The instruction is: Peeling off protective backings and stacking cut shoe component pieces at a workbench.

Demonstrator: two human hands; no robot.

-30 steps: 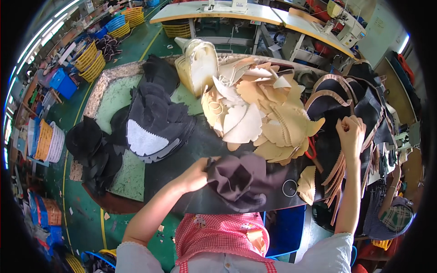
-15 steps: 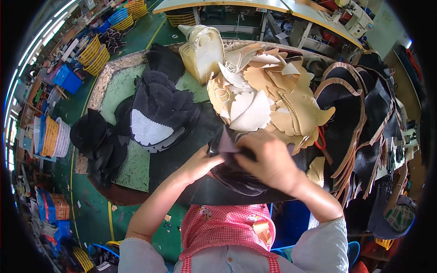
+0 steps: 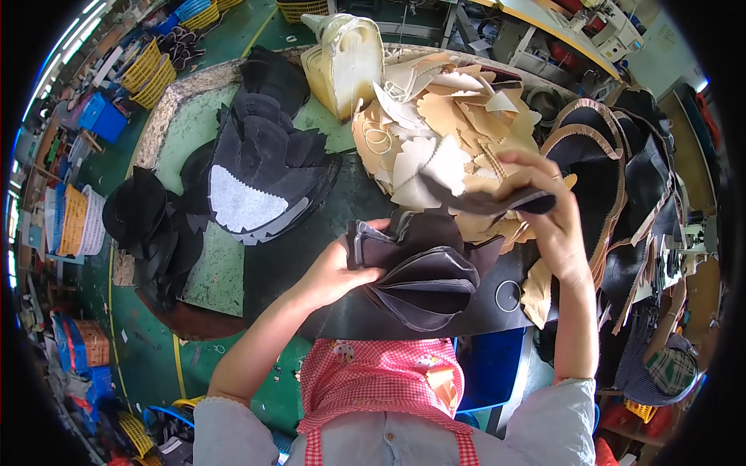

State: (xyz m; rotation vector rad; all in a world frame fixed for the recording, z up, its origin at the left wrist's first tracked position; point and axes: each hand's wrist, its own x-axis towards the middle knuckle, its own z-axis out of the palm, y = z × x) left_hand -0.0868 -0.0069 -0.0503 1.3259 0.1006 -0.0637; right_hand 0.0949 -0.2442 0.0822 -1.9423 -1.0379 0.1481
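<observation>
My left hand [image 3: 342, 268] grips a stack of dark leather pieces [image 3: 420, 237] by its left end, thumb on top. The layers fan apart at the near right side, showing pale edges. Up and to the right, my right hand [image 3: 553, 221] holds a dark curved leather piece [image 3: 486, 203], blurred by motion, clear of the stack. Its fingers are closed around the right end of the piece. A thin round band [image 3: 508, 296] lies on the black table mat [image 3: 284, 283], right of the stack.
Black scalloped pieces [image 3: 268, 163] are heaped at left, beside a dark pile [image 3: 148, 225]. Tan and cream pieces [image 3: 466, 116] form a mound behind my hands, next to a yellowish container [image 3: 346, 66]. Brown-edged black strips [image 3: 590, 171] hang at right.
My right hand has lifted away from the stack, up and to the right, with one leather piece. The stack now fans apart in my left hand. The whole view has shifted slightly.
</observation>
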